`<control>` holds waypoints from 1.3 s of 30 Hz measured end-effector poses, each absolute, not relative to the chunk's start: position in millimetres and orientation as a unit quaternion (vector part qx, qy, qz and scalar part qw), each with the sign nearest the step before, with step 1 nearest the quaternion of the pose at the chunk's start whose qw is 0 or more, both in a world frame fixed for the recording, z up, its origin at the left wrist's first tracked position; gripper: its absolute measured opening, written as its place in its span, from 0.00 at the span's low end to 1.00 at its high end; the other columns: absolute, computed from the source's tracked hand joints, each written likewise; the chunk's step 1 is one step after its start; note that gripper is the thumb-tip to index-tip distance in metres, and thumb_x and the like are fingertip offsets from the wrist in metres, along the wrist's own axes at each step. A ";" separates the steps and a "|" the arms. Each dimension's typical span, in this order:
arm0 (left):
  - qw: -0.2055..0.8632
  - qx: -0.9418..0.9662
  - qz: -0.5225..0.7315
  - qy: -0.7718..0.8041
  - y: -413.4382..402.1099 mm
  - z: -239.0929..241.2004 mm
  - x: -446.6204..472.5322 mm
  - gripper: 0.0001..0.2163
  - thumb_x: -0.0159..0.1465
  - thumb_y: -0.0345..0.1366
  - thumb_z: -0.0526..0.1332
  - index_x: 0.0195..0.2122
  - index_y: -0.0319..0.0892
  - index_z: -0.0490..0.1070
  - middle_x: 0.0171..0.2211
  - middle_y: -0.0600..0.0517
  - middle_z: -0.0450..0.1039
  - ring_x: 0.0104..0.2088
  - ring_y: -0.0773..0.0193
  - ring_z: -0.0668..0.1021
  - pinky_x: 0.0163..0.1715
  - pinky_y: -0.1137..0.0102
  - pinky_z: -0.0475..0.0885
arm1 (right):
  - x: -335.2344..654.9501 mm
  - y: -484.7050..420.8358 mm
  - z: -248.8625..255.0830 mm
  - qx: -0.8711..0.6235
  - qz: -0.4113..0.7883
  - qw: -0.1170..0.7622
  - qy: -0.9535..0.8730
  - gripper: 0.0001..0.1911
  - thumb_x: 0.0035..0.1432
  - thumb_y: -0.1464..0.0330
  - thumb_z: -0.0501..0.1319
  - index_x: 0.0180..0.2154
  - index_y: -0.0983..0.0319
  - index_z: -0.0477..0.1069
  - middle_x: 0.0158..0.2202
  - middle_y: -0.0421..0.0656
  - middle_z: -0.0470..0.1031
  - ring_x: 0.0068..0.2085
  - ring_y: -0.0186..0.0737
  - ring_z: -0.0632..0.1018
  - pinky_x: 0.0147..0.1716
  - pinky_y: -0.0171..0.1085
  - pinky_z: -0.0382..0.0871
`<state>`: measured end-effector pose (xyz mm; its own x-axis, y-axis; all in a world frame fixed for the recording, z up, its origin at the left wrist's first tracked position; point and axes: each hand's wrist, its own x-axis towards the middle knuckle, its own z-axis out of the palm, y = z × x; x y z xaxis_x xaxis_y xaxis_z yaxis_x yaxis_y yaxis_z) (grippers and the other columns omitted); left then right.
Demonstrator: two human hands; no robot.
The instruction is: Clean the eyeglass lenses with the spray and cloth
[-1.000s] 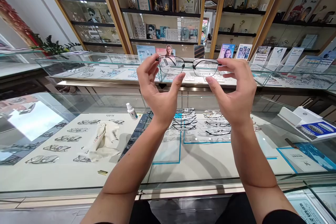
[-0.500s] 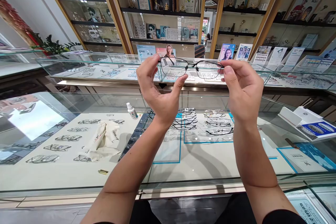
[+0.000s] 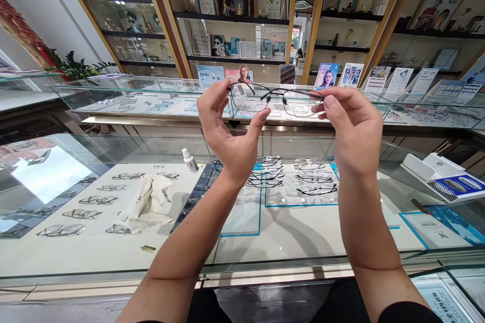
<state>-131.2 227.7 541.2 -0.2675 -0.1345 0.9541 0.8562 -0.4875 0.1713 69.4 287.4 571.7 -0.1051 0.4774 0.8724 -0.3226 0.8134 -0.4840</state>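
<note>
I hold a pair of thin black-framed glasses (image 3: 278, 98) up at chest height, above a glass display counter (image 3: 113, 272). My left hand (image 3: 227, 126) pinches the left end of the frame between fingers and thumb. At the right end, my right hand (image 3: 352, 123) grips the frame with curled fingers. The lenses face away from me and tilt slightly down to the right.
Under the counter glass lie rows of glasses (image 3: 288, 176), a crumpled beige cloth (image 3: 149, 204) and a small white spray bottle (image 3: 189, 160). A white and blue box (image 3: 443, 176) sits at the right. Another glass counter (image 3: 151, 93) and wall shelves stand behind.
My right hand's fingers have curled in and closed on the right end of the frame. The glasses have shifted slightly right and tilted. The left hand stays much the same.
</note>
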 end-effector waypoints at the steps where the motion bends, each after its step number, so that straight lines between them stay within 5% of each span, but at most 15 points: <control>1: 0.349 -0.493 -0.706 -0.368 227.6 541.2 -131.2 0.32 0.67 0.58 0.71 0.67 0.56 0.64 0.64 0.46 0.71 0.65 0.50 0.77 0.67 0.50 0.74 | 69.4 288.0 571.9 -0.055 0.305 0.664 -0.681 0.11 0.72 0.54 0.68 0.46 0.53 0.81 0.47 0.42 0.83 0.43 0.41 0.83 0.49 0.47 0.84; 12: 0.329 -0.493 -0.719 -0.363 230.6 540.4 -129.1 0.32 0.66 0.57 0.73 0.67 0.55 0.66 0.64 0.46 0.72 0.65 0.49 0.78 0.68 0.50 0.74 | 67.5 295.2 568.3 -0.072 0.285 0.650 -0.701 0.16 0.73 0.49 0.63 0.51 0.51 0.78 0.49 0.45 0.80 0.53 0.49 0.84 0.46 0.49 0.85; 31: 0.247 -0.525 -0.740 -0.340 234.2 540.3 -127.5 0.33 0.66 0.58 0.73 0.66 0.55 0.63 0.65 0.45 0.70 0.69 0.48 0.75 0.67 0.51 0.79 | 64.0 314.4 561.5 -0.076 0.307 0.641 -0.700 0.17 0.72 0.49 0.64 0.53 0.51 0.77 0.46 0.45 0.80 0.51 0.49 0.86 0.44 0.47 0.84; 39: 0.218 -0.556 -0.727 -0.338 235.6 542.4 -131.6 0.34 0.67 0.61 0.70 0.69 0.58 0.60 0.61 0.45 0.73 0.63 0.50 0.81 0.67 0.51 0.79 | 63.9 320.8 559.6 -0.086 0.277 0.625 -0.724 0.14 0.74 0.53 0.63 0.55 0.50 0.77 0.47 0.44 0.79 0.52 0.47 0.84 0.50 0.48 0.83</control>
